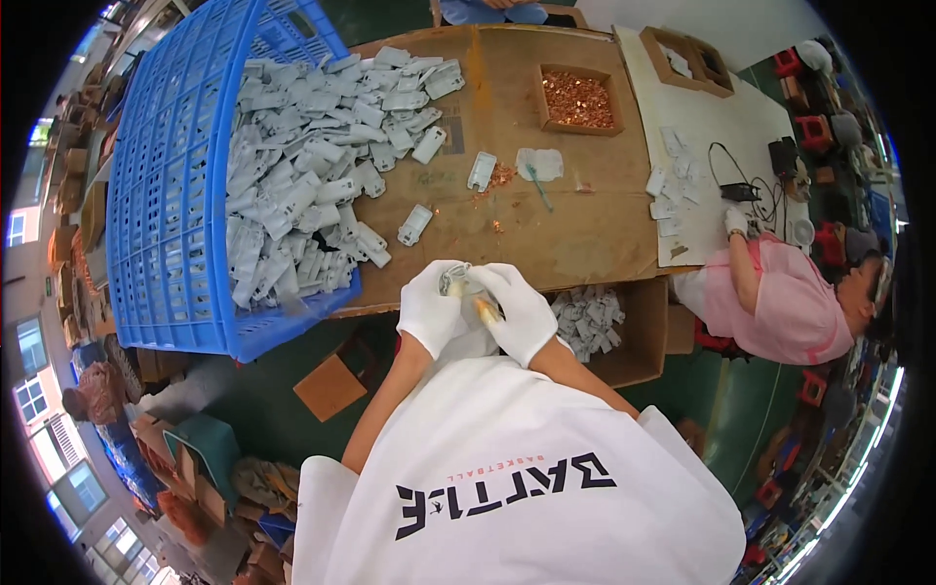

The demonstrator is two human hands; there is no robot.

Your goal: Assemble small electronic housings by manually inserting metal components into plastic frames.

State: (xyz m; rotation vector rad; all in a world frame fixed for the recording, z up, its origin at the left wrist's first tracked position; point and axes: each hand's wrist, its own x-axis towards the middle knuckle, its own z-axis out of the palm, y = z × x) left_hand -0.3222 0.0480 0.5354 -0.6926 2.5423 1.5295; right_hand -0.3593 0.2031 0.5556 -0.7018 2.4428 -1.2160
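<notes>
Close to the table's front edge, my left hand (430, 304) in a white glove is closed on a small pale grey plastic casing (453, 282). My right hand (523, 314), gloved too with orange-stained fingertips, is bent in beside it; whether it grips the casing or some small part is hidden. Ahead of my hands lie a loose casing (415, 224) and another casing (482, 171) next to scattered copper-coloured bits (501, 175). A teal stick-like tool (540, 188) rests partly on a whitish pad (552, 164). Farther off stands a shallow cardboard box (616, 130) of small copper-coloured pieces.
A blue plastic crate (166, 210) lies tipped at left, with a heap of grey casings (312, 156) spilling onto the cardboard-covered table (585, 234). Below the table edge, a carton (643, 341) holds more casings. At right, a person in pink (770, 302) works at a white table.
</notes>
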